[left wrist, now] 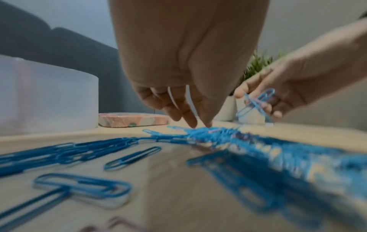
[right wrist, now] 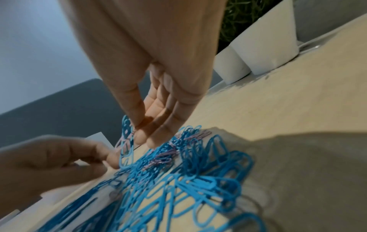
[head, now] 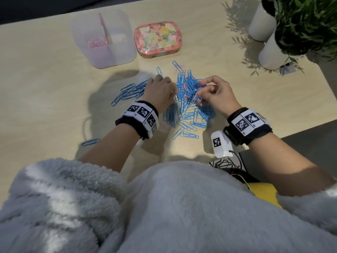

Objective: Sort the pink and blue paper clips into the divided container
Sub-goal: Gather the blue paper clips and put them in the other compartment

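Observation:
A tangled pile of blue paper clips (head: 187,106) with a few pink clips (right wrist: 164,157) mixed in lies on the table's middle. My right hand (head: 202,83) pinches a small bunch of blue clips (right wrist: 126,141) between thumb and fingers, lifted just above the pile. My left hand (head: 160,88) is at the pile's left edge, fingertips (left wrist: 198,122) pointing down and touching the clips. The translucent divided container (head: 116,52) stands at the far left, with pink clips (head: 94,42) in its left compartment. What its right compartment holds is unclear.
A floral tin (head: 157,38) sits right of the container. Two white plant pots (head: 269,50) stand at the far right. A separate group of blue clips (head: 129,92) lies left of my left hand. One stray blue clip (head: 90,142) lies near the front edge.

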`<action>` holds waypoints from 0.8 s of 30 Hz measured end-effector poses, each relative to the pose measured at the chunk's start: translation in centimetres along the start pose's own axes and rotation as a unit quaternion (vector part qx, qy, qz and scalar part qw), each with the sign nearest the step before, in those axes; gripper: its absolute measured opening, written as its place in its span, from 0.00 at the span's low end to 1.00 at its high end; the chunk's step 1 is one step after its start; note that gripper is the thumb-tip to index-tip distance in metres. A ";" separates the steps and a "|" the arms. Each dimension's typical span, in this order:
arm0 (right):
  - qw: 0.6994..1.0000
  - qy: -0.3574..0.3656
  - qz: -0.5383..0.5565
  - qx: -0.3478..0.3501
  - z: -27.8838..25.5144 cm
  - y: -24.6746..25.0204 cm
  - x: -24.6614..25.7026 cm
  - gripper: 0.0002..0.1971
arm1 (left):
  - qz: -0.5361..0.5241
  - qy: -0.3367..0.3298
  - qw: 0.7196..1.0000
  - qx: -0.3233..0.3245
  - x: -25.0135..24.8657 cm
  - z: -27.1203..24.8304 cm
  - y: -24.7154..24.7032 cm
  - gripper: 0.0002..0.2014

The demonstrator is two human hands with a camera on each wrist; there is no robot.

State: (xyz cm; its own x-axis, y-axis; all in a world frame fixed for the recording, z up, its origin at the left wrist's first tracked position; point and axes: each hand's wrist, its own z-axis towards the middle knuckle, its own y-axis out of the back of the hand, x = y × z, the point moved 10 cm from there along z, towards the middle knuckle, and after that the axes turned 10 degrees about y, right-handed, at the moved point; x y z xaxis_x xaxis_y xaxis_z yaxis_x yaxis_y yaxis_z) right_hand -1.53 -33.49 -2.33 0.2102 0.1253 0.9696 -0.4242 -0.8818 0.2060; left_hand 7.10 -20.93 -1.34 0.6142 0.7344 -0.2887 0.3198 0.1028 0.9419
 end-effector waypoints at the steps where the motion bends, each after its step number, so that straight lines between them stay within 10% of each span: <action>1: 1.000 -0.003 0.023 0.007 -0.1 -0.5 0.3 0.11 | -0.086 -0.003 0.996 0.021 -0.3 -0.1 0.0 0.13; 5: 0.997 -0.008 0.074 0.027 -0.1 -2.3 0.9 0.13 | -0.381 0.021 0.913 0.143 -1.5 -0.8 -1.1 0.14; 15: 0.998 0.005 -0.003 0.060 -0.3 -3.9 1.5 0.11 | -0.483 0.148 0.855 0.122 3.1 -1.2 -0.9 0.05; 20: 0.993 0.005 -0.109 0.048 0.3 -3.3 0.5 0.11 | -0.276 0.153 0.948 0.040 7.4 -1.1 0.8 0.12; 24: 0.994 -0.010 -0.093 0.051 0.4 -4.6 0.7 0.12 | -0.201 0.033 0.979 0.003 5.7 -2.0 2.4 0.13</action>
State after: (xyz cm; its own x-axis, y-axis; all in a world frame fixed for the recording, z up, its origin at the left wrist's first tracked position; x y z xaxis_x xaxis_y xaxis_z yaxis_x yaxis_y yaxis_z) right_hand 0.95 -29.51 -2.62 0.2949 0.2813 0.9132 -0.2855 -0.8861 0.3652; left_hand 9.92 -15.20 -0.38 0.3899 0.6768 -0.6244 0.5301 0.3895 0.7532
